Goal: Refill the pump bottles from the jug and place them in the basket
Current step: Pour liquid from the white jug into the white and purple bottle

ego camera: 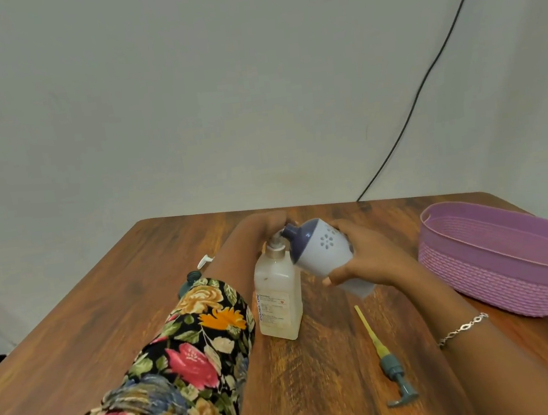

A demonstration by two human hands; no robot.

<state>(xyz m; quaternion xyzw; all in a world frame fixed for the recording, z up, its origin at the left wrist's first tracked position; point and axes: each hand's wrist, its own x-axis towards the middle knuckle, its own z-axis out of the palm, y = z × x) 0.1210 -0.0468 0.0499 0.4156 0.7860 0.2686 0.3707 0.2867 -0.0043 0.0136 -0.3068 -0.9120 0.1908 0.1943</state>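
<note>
1. Table (pixel 121 295): it carries every item below.
2. Basket (pixel 501 269): stands at the right edge.
3. Jug (pixel 323 253): your right hand (pixel 372 257) wraps its body and holds it tilted, spout at the bottle neck.
4. Bottle (pixel 278 296): stands upright mid-table. Your left hand (pixel 261 224) is at its neck; grip cannot be told.
5. Pump (pixel 394 372): lies near the front edge.

one jug (pixel 326 252), one basket (pixel 503 286), one clear bottle (pixel 279 303)
</note>
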